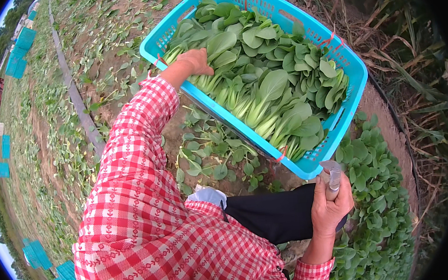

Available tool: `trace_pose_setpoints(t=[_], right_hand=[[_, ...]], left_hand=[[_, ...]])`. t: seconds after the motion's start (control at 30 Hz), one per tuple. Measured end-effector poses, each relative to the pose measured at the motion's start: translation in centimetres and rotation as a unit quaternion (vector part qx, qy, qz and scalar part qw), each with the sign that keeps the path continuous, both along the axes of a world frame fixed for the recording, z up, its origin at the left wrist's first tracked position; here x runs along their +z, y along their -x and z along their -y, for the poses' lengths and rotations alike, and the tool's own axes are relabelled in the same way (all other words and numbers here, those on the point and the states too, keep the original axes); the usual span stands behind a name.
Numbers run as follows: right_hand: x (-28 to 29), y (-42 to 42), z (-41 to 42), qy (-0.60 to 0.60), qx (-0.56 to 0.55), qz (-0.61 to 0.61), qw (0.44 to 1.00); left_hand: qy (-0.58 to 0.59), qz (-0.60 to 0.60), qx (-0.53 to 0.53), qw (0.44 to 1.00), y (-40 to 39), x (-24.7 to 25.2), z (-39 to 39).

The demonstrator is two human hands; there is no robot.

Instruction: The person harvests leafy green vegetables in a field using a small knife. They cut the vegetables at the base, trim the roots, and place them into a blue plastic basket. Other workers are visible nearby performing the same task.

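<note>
A turquoise plastic basket stands before me, filled with leafy bok choy in rows, stems towards its near and right sides. My left hand reaches over the near rim at the left and rests on the greens; its fingertips are partly hidden among the leaves, so a grip on them cannot be told. Below the basket's near right corner, my right hand is closed round the handle of a small knife with a short, wide metal blade pointing up.
Growing greens cover the ground at the right. Dry stalks and a black hose run beyond them. Loose leaves lie below the basket. Stacked turquoise crates stand far left, near a grey strip.
</note>
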State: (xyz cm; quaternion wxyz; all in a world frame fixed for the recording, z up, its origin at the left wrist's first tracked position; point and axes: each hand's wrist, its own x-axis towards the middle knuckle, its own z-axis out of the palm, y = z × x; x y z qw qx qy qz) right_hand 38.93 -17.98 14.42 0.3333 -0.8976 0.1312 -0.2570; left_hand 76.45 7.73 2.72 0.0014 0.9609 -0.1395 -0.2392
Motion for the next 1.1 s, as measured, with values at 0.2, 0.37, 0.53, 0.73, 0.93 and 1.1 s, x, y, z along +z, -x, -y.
trace_pose_setpoints(t=[0.2,0.37,0.53,0.73,0.93,1.1], right_hand=[[0.2,0.6,0.4,0.056,0.004,-0.016,0.998],[-0.1,0.4,0.5,0.059,-0.004,-0.008,0.998],[0.0,0.5,0.5,0.057,-0.008,0.002,0.998],[-0.4,0.1,0.6,0.030,-0.015,0.001,0.999],[-0.6,-0.8,0.2,0.023,-0.006,0.019,1.000],[-0.5,-1.1,-0.1,0.045,0.012,0.032,0.998]], left_hand=[[-0.126,-0.025,-0.039,0.991,-0.7,1.8,2.6],[-0.116,0.017,-0.027,0.993,-1.8,-1.3,0.6],[-0.086,0.095,-0.038,0.991,-0.4,1.1,0.5],[0.271,0.257,-0.087,0.924,12.0,4.9,0.8],[0.485,-0.444,0.181,0.732,26.8,-6.4,4.0],[0.460,-0.494,0.510,0.534,28.1,-22.7,8.3]])
